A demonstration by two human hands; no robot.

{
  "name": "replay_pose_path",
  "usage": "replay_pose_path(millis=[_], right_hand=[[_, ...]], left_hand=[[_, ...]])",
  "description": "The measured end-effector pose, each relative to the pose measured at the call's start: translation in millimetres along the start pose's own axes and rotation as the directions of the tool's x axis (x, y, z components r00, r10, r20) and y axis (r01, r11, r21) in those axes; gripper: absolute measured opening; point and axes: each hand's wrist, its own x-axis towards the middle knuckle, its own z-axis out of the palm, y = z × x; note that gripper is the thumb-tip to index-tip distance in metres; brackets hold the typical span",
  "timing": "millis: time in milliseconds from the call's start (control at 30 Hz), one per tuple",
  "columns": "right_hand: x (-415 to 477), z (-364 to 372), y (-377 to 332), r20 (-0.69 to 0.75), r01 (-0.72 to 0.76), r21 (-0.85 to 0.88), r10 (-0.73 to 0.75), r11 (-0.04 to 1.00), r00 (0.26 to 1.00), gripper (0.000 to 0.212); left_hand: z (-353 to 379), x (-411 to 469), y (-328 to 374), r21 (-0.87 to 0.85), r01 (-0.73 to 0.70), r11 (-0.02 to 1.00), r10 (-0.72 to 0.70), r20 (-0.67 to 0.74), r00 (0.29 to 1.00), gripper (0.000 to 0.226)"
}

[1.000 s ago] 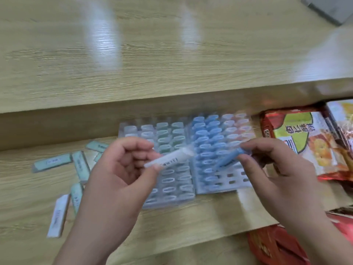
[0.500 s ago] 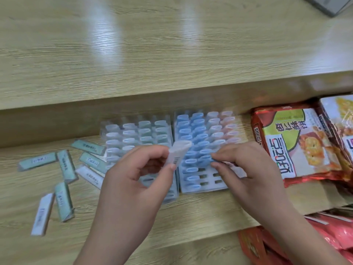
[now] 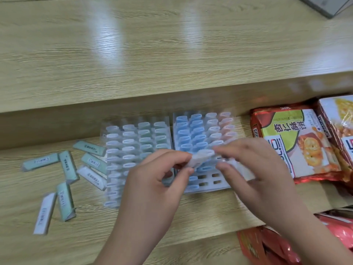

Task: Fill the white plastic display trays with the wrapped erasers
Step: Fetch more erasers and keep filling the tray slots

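Two white plastic display trays lie side by side on the wooden shelf. The left tray [image 3: 104, 135] holds pale blue and green erasers standing in its slots. The right tray [image 3: 222, 186] holds blue, white and pink ones, and a few slots near its front edge are empty. My left hand [image 3: 152, 182] and my right hand [image 3: 256, 169] meet above the right tray and both pinch one white wrapped eraser [image 3: 201, 159], which is tilted between the fingertips. Several loose wrapped erasers [image 3: 66, 167], green and white, lie on the shelf left of the trays.
Biscuit packs [image 3: 298, 142] lie right of the trays, touching the shelf's back. Red snack bags [image 3: 286, 247] sit below the shelf's front edge at the lower right. A higher wooden board [image 3: 172, 54] overhangs behind the trays.
My right hand pushed a blue eraser into the right tray and came back empty. It now grips the far end of the white eraser that my left hand carried over the right tray.
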Motion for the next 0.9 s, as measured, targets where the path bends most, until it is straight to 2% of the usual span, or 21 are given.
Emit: replay_pose_path(millis=[67, 133, 267, 400, 500, 567, 667, 767, 833, 900], right_hand=[[5.4, -11.8, -8.2, -0.013, -0.085, 0.205, 0.09, 0.975, 0.996, 0.034], [11.0, -17.3, -16.1, -0.021, -0.076, 0.276, 0.085, 0.958, 0.996, 0.029], [13.1, -20.4, -17.3, -0.062, -0.046, 0.242, 0.063, 0.969, 0.996, 0.011], [-2.4, -22.1, -4.2, -0.076, -0.057, 0.165, 0.071, 0.985, 0.995, 0.012], [-14.6, -10.8, 3.6, -0.058, -0.059, 0.137, 0.067, 0.989, 0.996, 0.013], [-19.2, 0.6, 6.2, -0.051, -0.056, 0.13, 0.063, 0.99, 0.997, 0.013], [-21.1, 11.8, 8.9, -0.05, -0.063, 0.111, 0.069, 0.992, 0.996, 0.015], [-23.6, 15.8, 11.7, -0.046, 0.002, 0.037, 0.0, 0.999, 0.999, 0.016], [-25.5, 17.9, 10.9, 0.005, 0.064, -0.035, -0.064, 0.997, 0.998, 0.011], [-26.0, 19.1, 7.6, 0.056, 0.074, -0.117, -0.068, 0.99, 0.996, 0.013]], left_hand=[[6.2, 2.4, 1.5, 0.037, -0.035, 0.999, 0.034, 0.031, 0.999, 0.022], [13.6, 4.6, 2.8, 0.069, -0.058, 0.996, 0.054, 0.055, 0.997, 0.02], [22.5, 5.2, 3.2, 0.106, -0.063, 0.992, 0.055, 0.082, 0.995, 0.018], [20.9, 2.3, -2.0, 0.258, -0.126, 0.958, 0.111, 0.071, 0.991, 0.023], [21.5, -0.4, -9.6, 0.408, -0.198, 0.891, 0.179, 0.086, 0.98, 0.02], [22.1, -3.0, -14.3, 0.477, -0.198, 0.856, 0.176, 0.091, 0.98, 0.025], [17.3, -7.1, -18.4, 0.484, -0.196, 0.853, 0.173, 0.092, 0.981, 0.025], [11.8, -12.0, -24.0, 0.497, -0.195, 0.846, 0.171, 0.094, 0.981, 0.024], [8.9, -15.3, -26.6, 0.508, -0.191, 0.84, 0.173, 0.082, 0.981, 0.025], [5.9, -18.0, -28.2, 0.513, -0.192, 0.837, 0.186, 0.065, 0.98, 0.027]])
